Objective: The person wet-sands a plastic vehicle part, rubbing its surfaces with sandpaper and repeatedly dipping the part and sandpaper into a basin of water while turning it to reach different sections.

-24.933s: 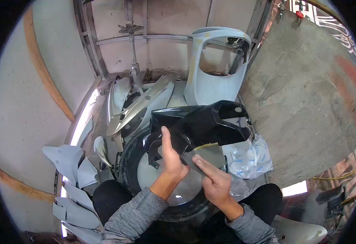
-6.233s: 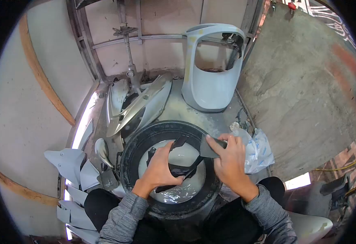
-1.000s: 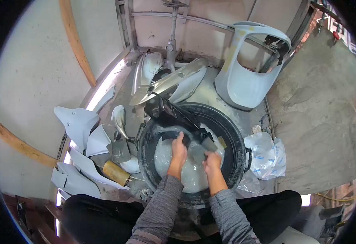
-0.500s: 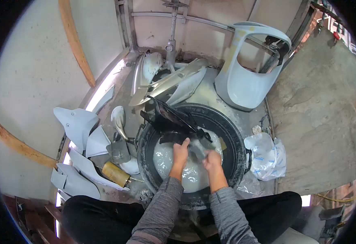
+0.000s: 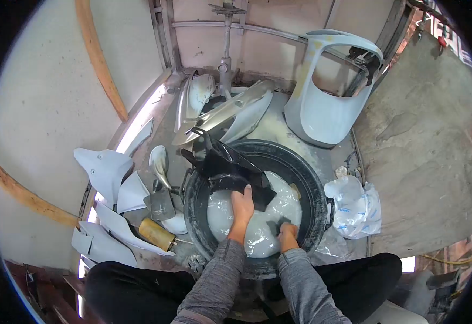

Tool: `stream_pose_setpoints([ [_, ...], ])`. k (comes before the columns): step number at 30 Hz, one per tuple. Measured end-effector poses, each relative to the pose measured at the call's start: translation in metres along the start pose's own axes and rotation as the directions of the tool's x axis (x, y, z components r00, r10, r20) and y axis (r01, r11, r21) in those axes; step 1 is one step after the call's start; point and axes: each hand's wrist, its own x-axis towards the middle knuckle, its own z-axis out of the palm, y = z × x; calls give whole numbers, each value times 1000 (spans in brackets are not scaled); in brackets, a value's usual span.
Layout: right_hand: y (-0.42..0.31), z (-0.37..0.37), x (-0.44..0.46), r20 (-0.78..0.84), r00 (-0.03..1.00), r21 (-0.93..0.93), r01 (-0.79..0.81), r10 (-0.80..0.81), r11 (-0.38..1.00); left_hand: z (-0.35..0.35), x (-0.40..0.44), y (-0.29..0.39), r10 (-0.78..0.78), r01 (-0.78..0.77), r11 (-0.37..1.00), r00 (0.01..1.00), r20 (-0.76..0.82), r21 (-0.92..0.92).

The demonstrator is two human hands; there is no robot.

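Note:
A glossy black plastic part [image 5: 230, 164] is tilted over the left rim of a round black tub [image 5: 312, 186]. Under its lower edge my left hand [image 5: 242, 207] grips it, thumb up. The tub holds cloudy whitish water [image 5: 263, 237]. Just above that water, to the right, my right hand [image 5: 287, 236] is closed on a dark grey sheet [image 5: 282, 222], of which only a small piece shows. The sheet and the black part are apart. A small tan piece [image 5: 295, 190] lies at the water's right edge.
White and grey panels [image 5: 103, 167] lie along the left wall, near a brown cylinder [image 5: 156, 233] and a mirror [image 5: 159, 160]. Silvery panels [image 5: 228, 110] rest behind the tub. A large pale blue fairing [image 5: 322, 119] stands at the back right, a plastic bag [image 5: 357, 210] right of the tub.
My right hand has moved down and away from the black part with the grey sheet. The black part has turned in my left hand, its lower end now showing more. The view has shifted slightly.

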Motion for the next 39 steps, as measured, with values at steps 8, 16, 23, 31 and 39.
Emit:
stream_pose_setpoints([
  [8,-76,-61,-111,371,866,486,126,-335,865,-3,10,-5,112,-104,986,992,58,-131],
  [16,-137,-145,-194,251,546,722,444,-799,531,-7,12,29,103,-103,995,995,1,-9],
  [23,-129,-171,-144,256,588,717,417,-767,559,-30,27,128,349,-413,831,909,230,373],
  [31,-111,-162,-126,263,654,614,453,-709,646,-44,62,213,398,-709,449,704,588,544],
  [39,-82,-66,-29,216,778,360,498,-590,789,-67,118,194,-36,-817,279,516,856,504],
])
